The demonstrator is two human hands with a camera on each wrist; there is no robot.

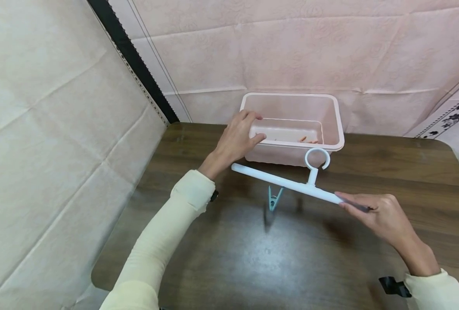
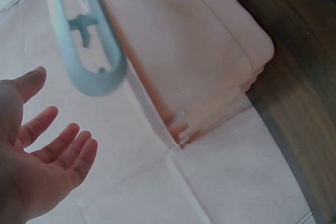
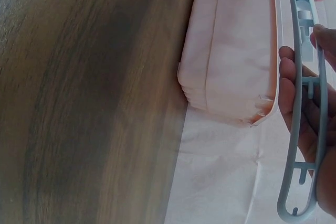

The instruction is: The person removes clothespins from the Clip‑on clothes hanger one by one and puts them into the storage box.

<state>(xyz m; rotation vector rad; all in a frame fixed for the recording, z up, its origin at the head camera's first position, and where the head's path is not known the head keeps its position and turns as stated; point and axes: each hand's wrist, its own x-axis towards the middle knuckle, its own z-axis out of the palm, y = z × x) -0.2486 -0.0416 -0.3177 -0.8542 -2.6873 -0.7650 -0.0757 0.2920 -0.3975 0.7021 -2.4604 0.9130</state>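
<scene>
My right hand [image 1: 386, 217] grips one end of a light blue plastic hanger [image 1: 270, 177], pinching it between thumb and fingers. The hanger is held above the table and tilts slightly, with its round hook [image 1: 317, 150] pointing toward the bin. Below its bar shows a teal clothespin [image 1: 273, 200], legs spread in a V. My left hand [image 1: 235, 137] is empty near the left front rim of the pink bin [image 1: 283, 153], fingers loosely bent. In the left wrist view, the hanger's rounded end [image 2: 97, 83] is close to that open hand.
Small orange-brown pieces [image 1: 303, 139] lie in the bin, which stands at the back of the dark wooden table [image 1: 229, 267]. Pale patterned sheeting [image 1: 311, 51] rises behind it, and more sheeting [image 1: 59, 129] borders the left side.
</scene>
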